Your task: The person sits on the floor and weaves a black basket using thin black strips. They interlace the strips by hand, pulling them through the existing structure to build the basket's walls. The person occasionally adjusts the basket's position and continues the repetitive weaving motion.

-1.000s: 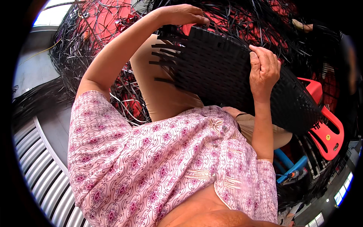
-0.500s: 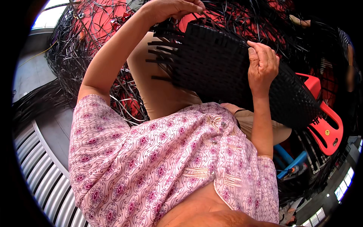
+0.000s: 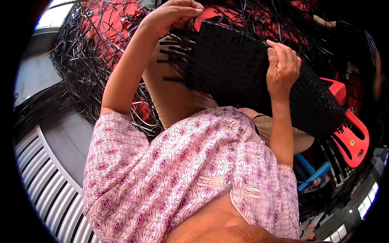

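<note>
A black woven panel (image 3: 231, 65) of flat strips lies across my lap, tilted, with loose strip ends sticking out at its left side. My right hand (image 3: 282, 67) grips its upper edge, thumb on the near face and fingers bent over the rim. Beyond the panel's upper left corner, my left hand (image 3: 174, 16) is closed in a pinch, thumb and forefinger together. What it pinches is too small to make out, though a thin dark strip seems to run near the fingertips.
Tangled black strips (image 3: 81, 60) cover the red floor ahead and to the left. At the right stand a red plastic chair (image 3: 351, 137) and a blue tubular thing (image 3: 314, 176). A silver slatted rack (image 3: 48, 190) is at the lower left. Another person's foot (image 3: 324, 22) shows at the upper right.
My left hand has moved a little left and lower, away from the panel's corner, and the forearm has shifted right. My right hand and the panel are nearly unchanged.
</note>
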A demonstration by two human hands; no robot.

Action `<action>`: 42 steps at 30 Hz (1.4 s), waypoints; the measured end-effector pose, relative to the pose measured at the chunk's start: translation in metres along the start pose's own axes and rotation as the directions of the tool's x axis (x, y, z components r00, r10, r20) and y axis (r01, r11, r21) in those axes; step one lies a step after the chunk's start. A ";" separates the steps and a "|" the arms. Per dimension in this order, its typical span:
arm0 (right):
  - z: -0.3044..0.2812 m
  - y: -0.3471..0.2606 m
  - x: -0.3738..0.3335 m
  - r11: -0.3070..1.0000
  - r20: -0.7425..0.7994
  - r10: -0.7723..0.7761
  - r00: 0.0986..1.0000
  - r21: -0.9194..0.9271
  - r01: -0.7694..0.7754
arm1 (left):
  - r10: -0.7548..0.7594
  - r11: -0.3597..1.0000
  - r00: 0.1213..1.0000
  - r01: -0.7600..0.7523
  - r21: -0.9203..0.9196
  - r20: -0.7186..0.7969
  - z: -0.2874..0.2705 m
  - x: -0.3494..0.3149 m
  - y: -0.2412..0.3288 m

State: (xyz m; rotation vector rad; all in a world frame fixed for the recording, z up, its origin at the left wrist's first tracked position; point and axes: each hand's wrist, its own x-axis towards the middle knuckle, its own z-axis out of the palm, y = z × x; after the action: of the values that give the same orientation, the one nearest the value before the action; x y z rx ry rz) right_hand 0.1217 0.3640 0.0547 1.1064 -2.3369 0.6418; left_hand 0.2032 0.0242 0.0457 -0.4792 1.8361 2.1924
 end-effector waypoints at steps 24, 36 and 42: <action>0.002 0.001 -0.009 0.981 -0.230 0.048 0.972 0.192 -0.003 | 0.106 0.694 0.854 -0.430 0.577 0.509 0.134 0.079 0.041; 0.003 0.002 -0.010 0.987 -0.199 0.032 0.979 0.159 0.000 | 0.148 0.989 0.715 -0.115 -0.094 0.684 0.122 0.093 0.026; 0.002 -0.001 -0.009 0.985 -0.199 0.041 0.979 0.172 -0.006 | 0.179 0.980 0.715 -0.192 -0.057 0.676 0.123 0.085 0.026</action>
State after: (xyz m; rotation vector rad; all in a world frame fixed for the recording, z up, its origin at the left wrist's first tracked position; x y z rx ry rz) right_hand 0.1269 0.3676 0.0474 1.0342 -2.1562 0.9330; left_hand 0.1036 0.1383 0.0548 0.5003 1.5137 2.0556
